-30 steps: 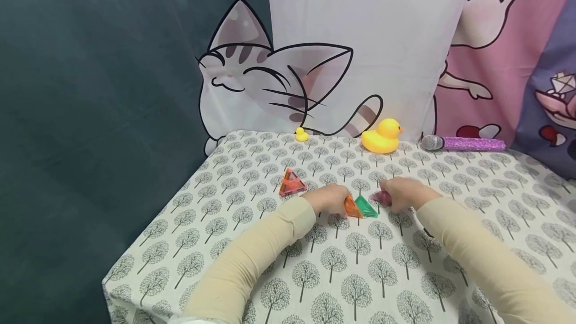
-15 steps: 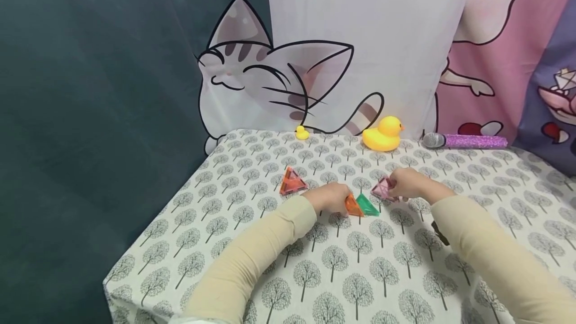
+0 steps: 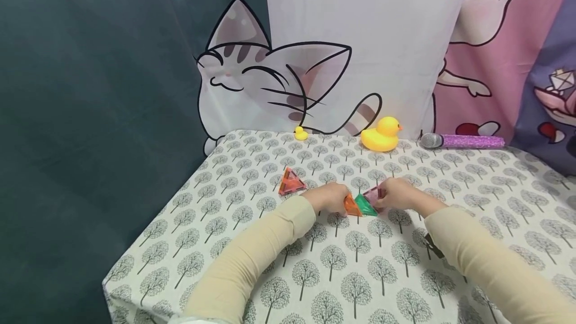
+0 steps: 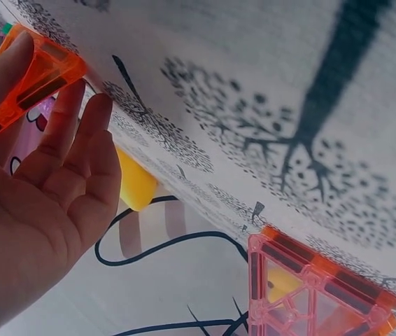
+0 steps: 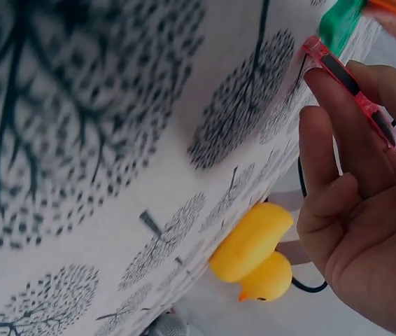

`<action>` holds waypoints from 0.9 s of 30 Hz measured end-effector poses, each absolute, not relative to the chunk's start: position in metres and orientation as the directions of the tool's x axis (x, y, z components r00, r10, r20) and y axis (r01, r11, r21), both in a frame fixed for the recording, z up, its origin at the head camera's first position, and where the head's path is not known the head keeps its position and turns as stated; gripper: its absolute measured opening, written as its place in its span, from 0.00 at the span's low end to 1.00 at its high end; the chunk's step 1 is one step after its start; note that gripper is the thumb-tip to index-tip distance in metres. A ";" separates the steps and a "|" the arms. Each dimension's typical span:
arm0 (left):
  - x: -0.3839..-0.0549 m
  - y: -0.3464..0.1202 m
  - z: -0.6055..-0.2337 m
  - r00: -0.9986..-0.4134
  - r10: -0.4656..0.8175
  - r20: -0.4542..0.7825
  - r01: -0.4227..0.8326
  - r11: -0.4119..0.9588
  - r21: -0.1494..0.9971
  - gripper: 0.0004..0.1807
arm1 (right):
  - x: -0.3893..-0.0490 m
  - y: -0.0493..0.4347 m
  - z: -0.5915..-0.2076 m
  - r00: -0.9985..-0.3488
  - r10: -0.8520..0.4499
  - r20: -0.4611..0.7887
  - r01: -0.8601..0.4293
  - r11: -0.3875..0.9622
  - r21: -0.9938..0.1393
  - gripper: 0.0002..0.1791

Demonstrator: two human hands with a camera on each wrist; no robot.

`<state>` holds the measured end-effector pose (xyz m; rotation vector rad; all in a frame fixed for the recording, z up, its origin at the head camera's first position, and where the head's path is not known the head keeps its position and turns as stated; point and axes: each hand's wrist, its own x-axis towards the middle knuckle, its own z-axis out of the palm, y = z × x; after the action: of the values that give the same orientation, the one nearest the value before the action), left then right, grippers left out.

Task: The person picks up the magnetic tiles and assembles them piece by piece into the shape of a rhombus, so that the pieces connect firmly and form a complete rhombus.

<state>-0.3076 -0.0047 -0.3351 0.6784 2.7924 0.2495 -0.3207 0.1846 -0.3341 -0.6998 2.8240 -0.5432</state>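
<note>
My left hand point(image 3: 332, 198) pinches an orange translucent triangular magnetic tile point(image 4: 40, 66) between thumb and fingers, low at the tablecloth. Right beside it lies a green triangular tile point(image 3: 366, 206), its edge against the orange one in the head view. From the other side my right hand point(image 3: 397, 195) pinches a pink triangular tile point(image 5: 348, 87), whose edge meets the green tile in the head view. Dark magnet strips show along the pink tile's edge in the right wrist view. A red-and-orange triangular tile piece point(image 3: 291, 182) stands on the cloth, left of my left hand.
Along the back of the table sit a small yellow duck point(image 3: 300, 133), a larger yellow duck point(image 3: 380, 135) and a purple glittery microphone point(image 3: 468, 141). A tree-print cloth point(image 3: 270, 294) covers the table. Behind it hangs a curtain with a cartoon cat point(image 3: 252, 79).
My right hand first drew the pink tile slightly back to the right and turned it, then brought it left against the green tile. The left hand stays in place with the orange tile.
</note>
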 end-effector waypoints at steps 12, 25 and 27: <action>-0.304 -0.008 -0.334 -0.834 0.520 -0.183 0.465 0.842 0.273 0.13 | -0.317 0.175 -0.337 -0.885 -0.459 -0.081 -0.393 0.828 -0.400 0.07; -0.304 0.023 -0.339 -0.812 0.583 -0.025 0.547 0.776 0.315 0.09 | -0.317 0.174 -0.333 -0.876 -0.474 -0.089 -0.425 0.846 -0.323 0.06; -0.304 0.026 -0.340 -0.816 0.578 -0.020 0.544 0.779 0.310 0.09 | -0.316 0.174 -0.331 -0.872 -0.478 -0.107 -0.423 0.845 -0.326 0.05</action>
<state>-0.3042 0.0261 -0.3403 0.9037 2.8554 0.4443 -0.3163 0.1742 -0.3314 -0.6995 2.8387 -0.4383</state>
